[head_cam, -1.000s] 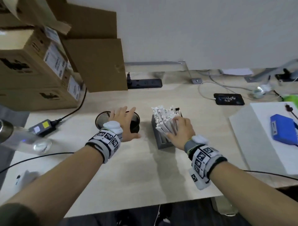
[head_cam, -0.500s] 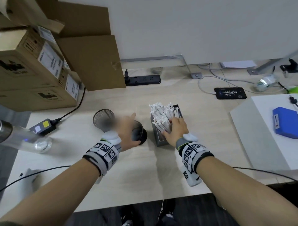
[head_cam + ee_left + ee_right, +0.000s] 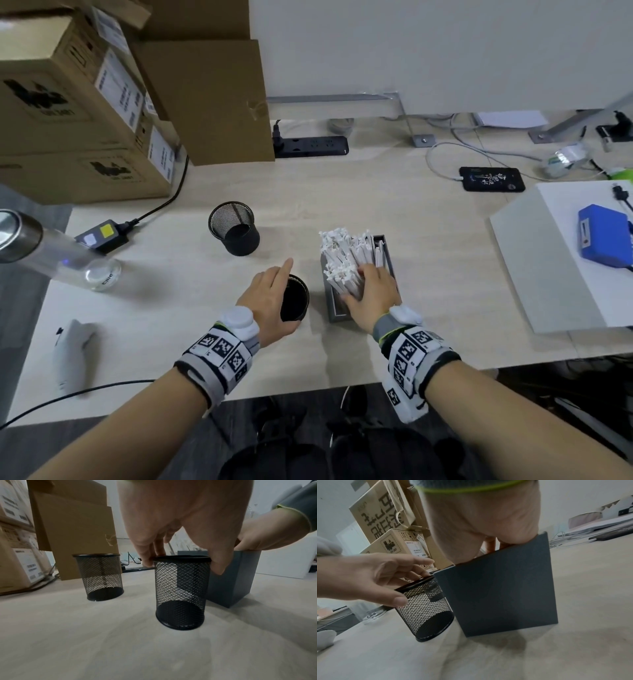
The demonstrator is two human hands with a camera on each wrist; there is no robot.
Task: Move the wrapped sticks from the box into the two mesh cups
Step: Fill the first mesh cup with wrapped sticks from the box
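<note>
Mesh cup (image 3: 181, 591) pinched at rim between left hand (image 3: 270, 301) thumb and fingers, parked beside grey box (image 3: 501, 588) for short transfers. Right hand (image 3: 375, 291) curled around wrapped sticks (image 3: 346, 263), all boxed; second cup (image 3: 234, 228) apart.

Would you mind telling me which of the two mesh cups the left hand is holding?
The near mesh cup, right beside the grey box: the left hand grips its rim from above. The far mesh cup stands alone, untouched, further back on the left.
</note>
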